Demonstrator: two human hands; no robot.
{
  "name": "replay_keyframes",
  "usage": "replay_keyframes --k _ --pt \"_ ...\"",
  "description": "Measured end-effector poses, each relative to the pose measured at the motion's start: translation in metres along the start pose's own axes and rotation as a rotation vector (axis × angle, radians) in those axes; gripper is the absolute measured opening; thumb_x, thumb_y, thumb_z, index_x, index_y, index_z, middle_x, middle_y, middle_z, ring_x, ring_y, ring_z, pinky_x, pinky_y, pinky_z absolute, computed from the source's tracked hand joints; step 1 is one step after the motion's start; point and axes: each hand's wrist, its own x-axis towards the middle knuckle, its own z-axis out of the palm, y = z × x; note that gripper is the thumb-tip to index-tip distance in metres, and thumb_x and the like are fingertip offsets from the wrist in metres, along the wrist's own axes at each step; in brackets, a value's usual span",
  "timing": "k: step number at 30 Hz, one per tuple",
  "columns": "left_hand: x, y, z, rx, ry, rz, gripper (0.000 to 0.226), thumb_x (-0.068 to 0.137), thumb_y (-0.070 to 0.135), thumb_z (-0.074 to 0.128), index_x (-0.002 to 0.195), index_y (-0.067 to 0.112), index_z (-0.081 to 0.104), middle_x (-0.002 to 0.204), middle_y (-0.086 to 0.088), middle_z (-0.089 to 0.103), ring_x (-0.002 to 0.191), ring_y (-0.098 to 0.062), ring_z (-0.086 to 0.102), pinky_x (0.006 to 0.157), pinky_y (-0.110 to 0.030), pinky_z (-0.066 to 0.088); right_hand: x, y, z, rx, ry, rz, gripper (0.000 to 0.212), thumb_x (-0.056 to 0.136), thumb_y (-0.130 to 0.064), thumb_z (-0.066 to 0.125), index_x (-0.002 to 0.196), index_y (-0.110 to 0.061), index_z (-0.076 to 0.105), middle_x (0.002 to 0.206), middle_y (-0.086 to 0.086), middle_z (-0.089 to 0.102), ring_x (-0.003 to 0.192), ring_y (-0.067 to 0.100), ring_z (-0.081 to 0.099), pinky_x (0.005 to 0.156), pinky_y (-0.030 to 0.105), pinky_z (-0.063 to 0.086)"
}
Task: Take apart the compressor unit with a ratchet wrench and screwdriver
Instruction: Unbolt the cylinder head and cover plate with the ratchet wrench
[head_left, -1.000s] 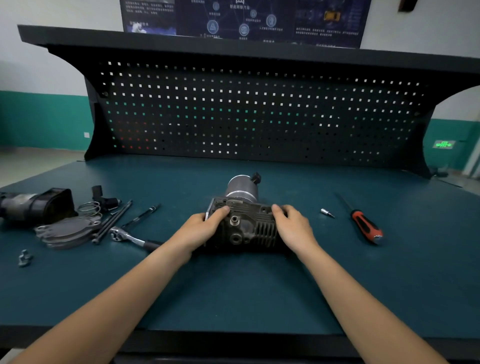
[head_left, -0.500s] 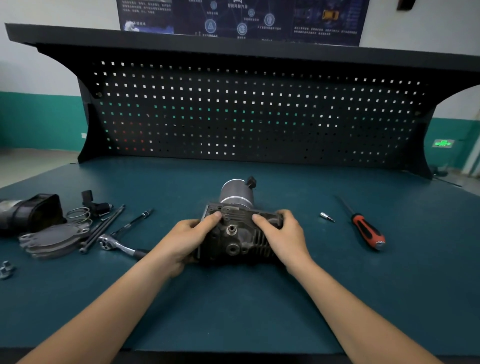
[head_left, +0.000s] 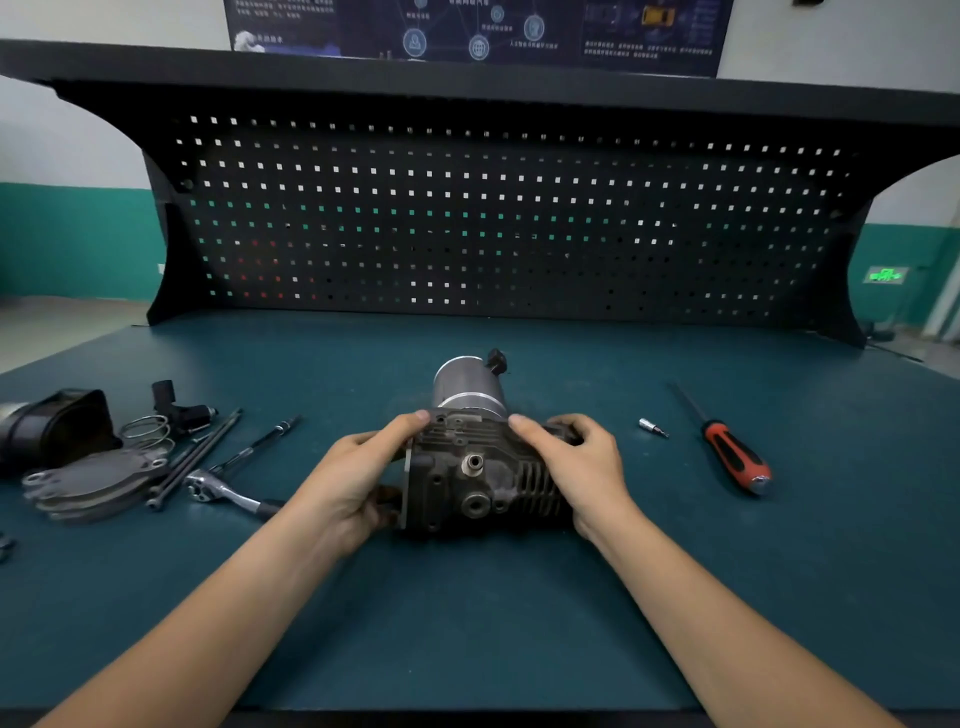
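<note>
The compressor unit (head_left: 478, 470) sits at the middle of the dark teal bench (head_left: 467, 634), its finned dark casting toward the person and its silver motor cylinder (head_left: 467, 382) pointing away toward the black pegboard (head_left: 493, 218); both hands hold it. The left hand (head_left: 353, 480) grips the left end of the casting, its fingers (head_left: 415, 418) curled over the top edge and the thumb tucked under the lower left corner; the right hand (head_left: 579, 467) grips the right end over the cooling fins, its fingers (head_left: 519, 425) bent across the top. To the left lies the ratchet wrench (head_left: 223, 491), flat on the bench with its handle running toward the left wrist; just beyond it lie a slim extension bar (head_left: 262, 441) and a pair of long dark bolts (head_left: 197, 457), side by side at a slant. Further left there is a stack of flat grey plates (head_left: 93, 483), a coiled spring (head_left: 148, 430), a small black plug-like part (head_left: 179, 408) and a black housing (head_left: 57, 428) at the frame's edge. To the right, well apart from the unit, lies the screwdriver (head_left: 732, 460) — red and black handle nearer the person, shaft pointing away — and between it and the right hand lies a small silver bit (head_left: 652, 428).
</note>
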Motion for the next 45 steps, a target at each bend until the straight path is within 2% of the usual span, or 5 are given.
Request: replay_keyframes --k 10,17,26,32,45 --pt "0.002 0.0 -0.002 -0.002 -0.004 0.001 0.012 0.081 0.022 0.067 0.082 0.01 0.067 0.083 -0.005 0.068 0.061 -0.028 0.06 0.063 -0.039 0.05 -0.005 -0.006 -0.023 -0.386 -0.453 -0.131 0.076 0.055 -0.054 0.079 0.12 -0.037 0.043 0.119 -0.013 0.032 0.115 0.004 0.043 0.095 0.016 0.03" --pt "0.002 0.001 -0.005 -0.021 -0.015 -0.014 0.015 0.08 0.024 0.068 0.079 0.009 0.067 0.072 -0.003 0.068 0.054 -0.027 0.062 0.048 -0.037 0.054 -0.026 -0.006 -0.016 -1.064 -0.412 -0.69 0.126 0.047 -0.079 0.062 0.141 -0.043 -0.015 0.149 -0.021 -0.021 0.134 0.001 -0.03 0.102 0.046 -0.026" --pt "0.003 0.002 -0.009 -0.049 -0.053 -0.074 0.016 0.081 0.028 0.065 0.079 0.012 0.065 0.069 -0.002 0.069 0.062 -0.027 0.063 0.052 -0.036 0.053 -0.034 -0.015 0.006 -1.122 -0.186 -1.024 0.088 0.044 -0.054 0.083 0.117 -0.01 0.064 0.114 0.015 0.065 0.101 0.032 0.064 0.084 0.048 0.05" --pt "0.005 0.003 -0.025 0.044 -0.033 -0.205 0.058 0.08 0.048 0.059 0.12 0.007 0.05 0.122 -0.014 0.057 0.088 -0.027 0.06 0.06 -0.039 0.049 -0.029 -0.017 0.002 -0.915 -0.173 -1.009 0.076 0.041 -0.047 0.086 0.102 -0.006 0.068 0.105 0.011 0.068 0.091 0.031 0.067 0.076 0.041 0.053" --pt "0.018 0.034 -0.008 0.442 -0.325 -0.421 0.048 0.05 0.05 0.065 0.084 0.016 0.066 0.068 -0.011 0.066 0.055 -0.025 0.063 0.047 -0.029 0.052 -0.037 -0.02 0.013 -0.825 -0.148 -0.949 0.07 0.048 -0.045 0.082 0.104 -0.008 0.067 0.106 0.008 0.067 0.093 0.029 0.065 0.082 0.038 0.051"
